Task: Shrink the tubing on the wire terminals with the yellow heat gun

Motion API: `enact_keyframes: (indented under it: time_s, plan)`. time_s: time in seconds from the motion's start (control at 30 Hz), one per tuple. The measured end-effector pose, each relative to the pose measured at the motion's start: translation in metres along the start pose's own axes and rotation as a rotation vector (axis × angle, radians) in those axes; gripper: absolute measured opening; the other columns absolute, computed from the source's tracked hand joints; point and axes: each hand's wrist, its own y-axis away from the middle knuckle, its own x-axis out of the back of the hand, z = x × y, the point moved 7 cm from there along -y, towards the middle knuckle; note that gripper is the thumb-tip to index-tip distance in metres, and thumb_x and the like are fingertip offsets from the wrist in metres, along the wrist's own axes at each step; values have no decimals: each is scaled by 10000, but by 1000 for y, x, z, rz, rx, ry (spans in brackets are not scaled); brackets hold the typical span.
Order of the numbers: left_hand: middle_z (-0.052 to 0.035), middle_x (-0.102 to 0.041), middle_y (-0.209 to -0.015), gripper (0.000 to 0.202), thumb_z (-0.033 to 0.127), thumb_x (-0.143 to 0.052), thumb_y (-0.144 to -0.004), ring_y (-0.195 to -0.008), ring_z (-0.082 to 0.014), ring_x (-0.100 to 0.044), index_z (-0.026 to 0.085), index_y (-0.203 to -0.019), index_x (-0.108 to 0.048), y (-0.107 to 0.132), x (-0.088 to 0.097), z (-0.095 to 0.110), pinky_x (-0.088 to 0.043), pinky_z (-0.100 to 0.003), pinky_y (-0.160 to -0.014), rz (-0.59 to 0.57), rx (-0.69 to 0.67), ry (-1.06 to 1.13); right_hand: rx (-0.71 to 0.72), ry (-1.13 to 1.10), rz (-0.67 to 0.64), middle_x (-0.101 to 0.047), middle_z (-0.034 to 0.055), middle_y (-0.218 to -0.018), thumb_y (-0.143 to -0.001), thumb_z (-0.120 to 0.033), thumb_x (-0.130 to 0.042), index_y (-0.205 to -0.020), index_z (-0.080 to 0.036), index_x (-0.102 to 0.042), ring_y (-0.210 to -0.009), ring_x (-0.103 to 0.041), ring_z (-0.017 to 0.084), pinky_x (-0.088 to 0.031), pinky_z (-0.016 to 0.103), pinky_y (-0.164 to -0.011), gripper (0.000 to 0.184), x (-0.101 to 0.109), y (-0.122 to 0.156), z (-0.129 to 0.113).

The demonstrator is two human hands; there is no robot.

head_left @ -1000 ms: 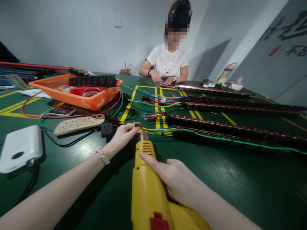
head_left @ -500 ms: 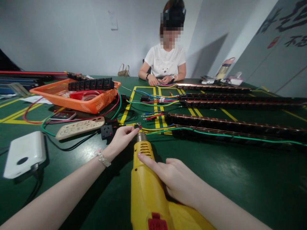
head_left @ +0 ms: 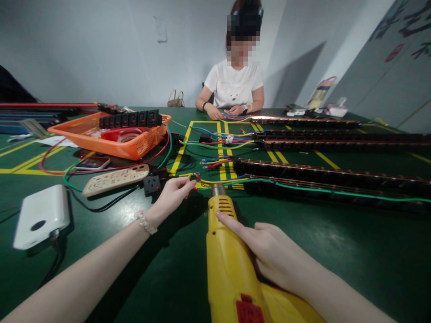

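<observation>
My right hand [head_left: 272, 246] is closed around a yellow heat gun [head_left: 227, 255], its index finger stretched along the vented housing. The metal nozzle [head_left: 218, 189] points away from me, at the coloured wires just beyond it. My left hand [head_left: 175, 195] is pinched at the ends of these wires [head_left: 210, 181], left of the nozzle and apart from it. A small ring terminal and a bit of red show near the fingertips. The wires run right to a long black strip with copper-coloured bars [head_left: 303, 188], where a green wire lies along it.
An orange basket [head_left: 134, 150] holds a black socket strip and red items. Near it lie a beige power strip [head_left: 116, 179], a black socket [head_left: 152, 185] and a white power bank [head_left: 42, 217]. More black strips [head_left: 330, 144] extend right. Across the table sits a co-worker [head_left: 234, 87] handling wires.
The heat gun in my right hand has moved right, its nozzle now farther from my left fingers. My left hand stays on the wires. The view has shifted slightly.
</observation>
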Motion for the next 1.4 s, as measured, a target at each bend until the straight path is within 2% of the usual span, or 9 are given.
enact_keyframes:
  time_s: [0.33, 0.53, 0.87, 1.2, 1.3, 1.4]
  plan:
    - [40, -416, -491, 425, 452, -513, -836, -482, -88, -369, 162, -534, -439, 1, 0, 0, -254, -230, -500, -2, 27, -19, -187, 27, 59, -457, -47, -574, -716, 31, -360, -1480, -271, -109, -518, -490, 151, -342, 226, -514, 860, 1, 40, 45]
    - [40, -418, -487, 431, 452, -520, -832, -480, -87, -369, 162, -525, -435, 1, 0, -1, -255, -233, -501, 2, 33, -14, -232, 5, 143, -510, -43, -590, -754, 10, -366, -1474, -262, -122, -515, -502, 148, -368, 240, -516, 807, 12, 53, 56]
    - [39, -419, -489, 420, 442, -519, -828, -488, -88, -365, 162, -525, -438, 1, 0, 1, -264, -229, -509, -6, 34, -19, -167, 51, 155, -462, -58, -546, -720, 22, -398, -1483, -268, -100, -490, -474, 146, -333, 222, -485, 868, 10, 50, 48]
    - [41, -421, -480, 415, 429, -512, -834, -490, -95, -388, 167, -522, -430, -2, 0, -1, -285, -235, -524, 31, 9, -32, -216, 44, 31, -474, -51, -586, -727, 22, -435, -1484, -262, -90, -528, -482, 150, -328, 234, -525, 879, -3, 44, 50]
    - [45, -411, -477, 415, 426, -514, -832, -486, -93, -391, 168, -520, -421, -3, 0, 0, -293, -233, -526, 32, -1, -14, -189, 51, 8, -450, -54, -581, -722, 23, -433, -1481, -261, -89, -521, -462, 148, -304, 230, -517, 880, -3, 33, 41]
    - [46, -407, -479, 414, 426, -512, -830, -482, -90, -382, 167, -521, -415, -3, 0, 2, -282, -229, -515, 32, -1, 0, -91, 34, -3, -420, -62, -575, -688, 26, -435, -1473, -250, -100, -499, -417, 139, -275, 227, -503, 897, -3, 15, 21]
